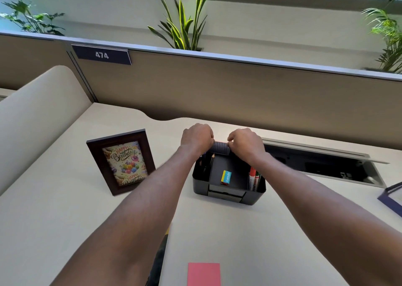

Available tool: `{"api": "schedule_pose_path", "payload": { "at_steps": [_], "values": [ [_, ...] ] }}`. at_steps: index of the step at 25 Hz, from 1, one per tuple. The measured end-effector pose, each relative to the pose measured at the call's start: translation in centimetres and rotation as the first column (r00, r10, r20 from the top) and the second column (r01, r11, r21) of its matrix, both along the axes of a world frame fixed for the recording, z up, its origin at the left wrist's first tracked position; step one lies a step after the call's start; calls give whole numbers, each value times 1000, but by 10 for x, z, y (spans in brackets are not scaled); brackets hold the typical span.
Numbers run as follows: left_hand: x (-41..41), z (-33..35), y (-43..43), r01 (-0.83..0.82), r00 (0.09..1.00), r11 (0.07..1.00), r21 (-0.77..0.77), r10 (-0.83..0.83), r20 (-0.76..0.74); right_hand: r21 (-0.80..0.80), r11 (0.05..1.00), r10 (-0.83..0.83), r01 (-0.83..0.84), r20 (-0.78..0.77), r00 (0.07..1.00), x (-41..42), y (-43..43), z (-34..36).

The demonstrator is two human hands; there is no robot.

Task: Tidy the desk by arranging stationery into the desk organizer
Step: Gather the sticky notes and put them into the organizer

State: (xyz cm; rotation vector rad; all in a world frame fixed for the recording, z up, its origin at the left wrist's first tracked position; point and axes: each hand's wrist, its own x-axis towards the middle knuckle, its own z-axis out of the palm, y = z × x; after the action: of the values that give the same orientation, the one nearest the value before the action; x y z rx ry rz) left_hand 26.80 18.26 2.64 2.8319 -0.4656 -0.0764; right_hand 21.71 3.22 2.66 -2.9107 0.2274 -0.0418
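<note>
A black desk organizer (pixel 257 191) stands in the middle of the desk. Pencils (pixel 212 160) stand in its left compartment, red and green markers (pixel 254 178) in its right one, and a small yellow and blue box (pixel 226 177) lies on its middle shelf. Both my hands are at its far edge, each gripping one end of a dark grey textured roll (pixel 221 148). My left hand (pixel 196 138) holds the left end, my right hand (pixel 244 143) the right end. What the roll is cannot be told.
A framed "Happy Birthday" card (pixel 121 161) stands left of the organizer. A pink sticky pad (pixel 203 273) lies near the front edge. An open cable tray (pixel 322 166) is at the right, with a dark blue object (pixel 391 196) at the far right. A partition runs behind the desk.
</note>
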Motion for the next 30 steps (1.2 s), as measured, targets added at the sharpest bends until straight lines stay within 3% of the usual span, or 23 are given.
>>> {"api": "schedule_pose_path", "payload": {
  "at_steps": [4, 10, 15, 26, 30],
  "values": [
    [-3, 0, -2, 108, 978, 991, 75, -120, 173, -13, 1000, 23, -22, 50, 998, -8, 2, 4],
    [-49, 8, -3, 274, 903, 949, -157, -198, 381, 122, 982, 94, -146, 356, 930, -55, 16, 13],
    [-114, -1, 17, 262, 854, 948, -182, -140, 501, 99, 974, 149, -206, 407, 901, -114, 20, 7],
    [-285, -70, 45, 173, 934, 981, -89, -135, 331, 104, 947, 253, -304, 342, 905, -257, 25, -40],
    [-322, -95, 58, 54, 983, 999, -3, -53, 176, 142, 942, 270, -304, 219, 938, -299, 34, -65]
  ]
}}
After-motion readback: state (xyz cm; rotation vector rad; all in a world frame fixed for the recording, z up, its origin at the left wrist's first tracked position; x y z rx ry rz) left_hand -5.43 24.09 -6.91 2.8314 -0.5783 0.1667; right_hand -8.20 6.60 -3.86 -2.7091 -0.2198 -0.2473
